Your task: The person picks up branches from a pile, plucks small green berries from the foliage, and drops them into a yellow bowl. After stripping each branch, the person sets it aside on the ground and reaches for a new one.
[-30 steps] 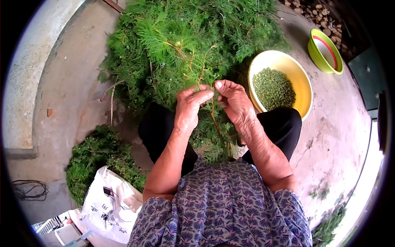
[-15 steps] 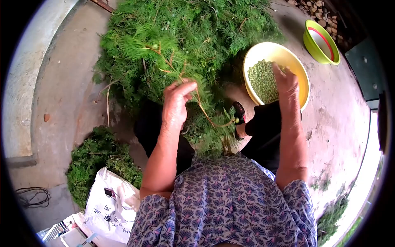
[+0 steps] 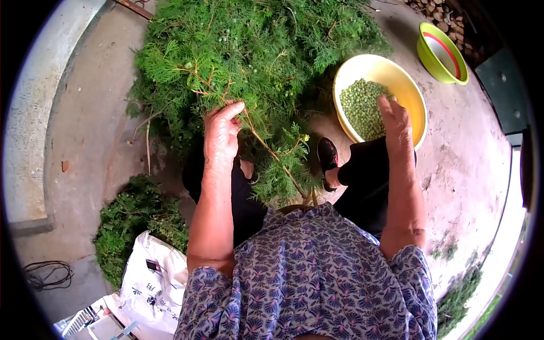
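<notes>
My left hand (image 3: 222, 131) is closed around the stem of a leafy conifer branch (image 3: 266, 146). The branch slants from the green heap down toward my lap, with small green cones on it. My right hand (image 3: 398, 120) hangs over the near right side of a yellow basin (image 3: 413, 102), its fingers a little apart and pointing in. No object shows in those fingers, though their tips are partly hidden. Inside the basin lie many small green cones (image 3: 362, 110).
A large heap of cut conifer branches (image 3: 238, 39) spreads in front of me. Lower left are a smaller green pile (image 3: 133, 212), a white sack (image 3: 153, 283) and a black cable (image 3: 48, 275). A green basin (image 3: 433, 62) stands upper right, near stacked firewood (image 3: 445, 20).
My left hand has moved left with the branch, which now shows more of its lower stem. My right hand has drawn back slightly toward me, and its fingers look looser.
</notes>
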A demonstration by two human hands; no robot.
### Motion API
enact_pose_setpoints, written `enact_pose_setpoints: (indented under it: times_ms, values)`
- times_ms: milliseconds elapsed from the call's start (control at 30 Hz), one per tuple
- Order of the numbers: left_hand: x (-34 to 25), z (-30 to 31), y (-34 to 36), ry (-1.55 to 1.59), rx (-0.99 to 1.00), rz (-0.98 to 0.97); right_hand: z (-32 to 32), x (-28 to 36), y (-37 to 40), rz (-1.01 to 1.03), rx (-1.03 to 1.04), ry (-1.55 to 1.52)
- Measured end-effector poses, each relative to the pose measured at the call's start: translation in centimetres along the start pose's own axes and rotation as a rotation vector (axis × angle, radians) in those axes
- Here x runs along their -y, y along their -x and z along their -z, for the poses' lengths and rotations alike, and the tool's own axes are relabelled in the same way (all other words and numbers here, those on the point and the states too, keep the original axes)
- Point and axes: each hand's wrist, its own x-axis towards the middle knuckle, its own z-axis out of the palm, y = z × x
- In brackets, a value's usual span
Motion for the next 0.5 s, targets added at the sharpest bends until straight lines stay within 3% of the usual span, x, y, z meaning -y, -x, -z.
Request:
enact_pose_setpoints:
  times_ms: [67, 133, 200, 267, 333, 433, 500]
  values:
    - [0.4, -0.1, 0.2, -0.009, -0.001, 0.018, -1.6, -2.7, -0.5, 0.098, 0.382, -0.605]
    - [0.8, -0.1, 0.3, 0.002, -0.006, -0.002, -3.2, 14.0, 4.8, -0.681, 0.416, -0.656]
    - [0.9, -0.1, 0.5, -0.001, -0.011, 0.01, -4.5, 16.6, 8.0, -0.673, 0.629, -0.466]
    - [1.1, 0.2, 0.7, -0.014, -0.012, 0.026, -5.0, 16.1, 9.3, -0.964, 0.822, -0.741]
    - [1.5, 0.5, 0.8, -0.028, 0.023, 0.017, -6.2, 15.0, 10.7, -1.035, 0.817, -0.795]
    - [1.5, 0.3, 1.6, -0.104, -0.005, 0.012, -6.4, 15.9, 11.1, -0.972, 0.702, -0.861]
    - [1.7, 0.2, 2.0, -0.096, 0.023, 0.063, -6.5, 16.4, 11.1, -0.854, 0.517, -0.787]
